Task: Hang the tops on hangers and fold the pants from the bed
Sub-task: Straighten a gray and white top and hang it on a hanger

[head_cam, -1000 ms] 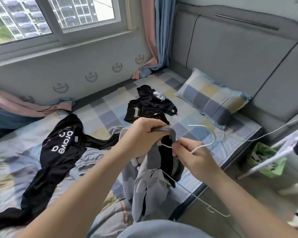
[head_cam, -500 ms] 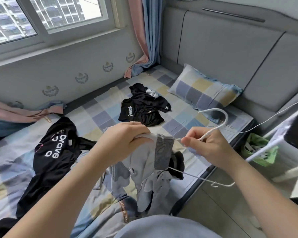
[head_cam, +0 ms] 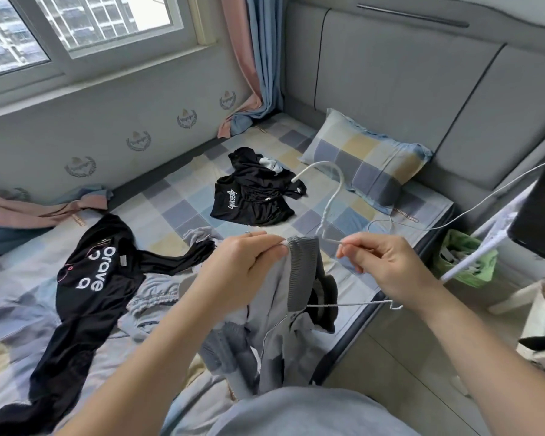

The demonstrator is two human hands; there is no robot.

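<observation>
Indoors, over checked bed [head_cam: 183,199] by window [head_cam: 107,26], left fingers [head_cam: 272,247] pinch jacket [head_cam: 299,265], right fingers [head_cam: 348,251] hanger [head_cam: 325,214]

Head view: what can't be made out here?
Head view throughout.
- One hanger arm: hidden inside the jacket.
- Brave-print garment: end cut off at bottom-left edge.
- Green basket: contents too small, behind white bar.
- Dark object: cut by right edge.
</observation>
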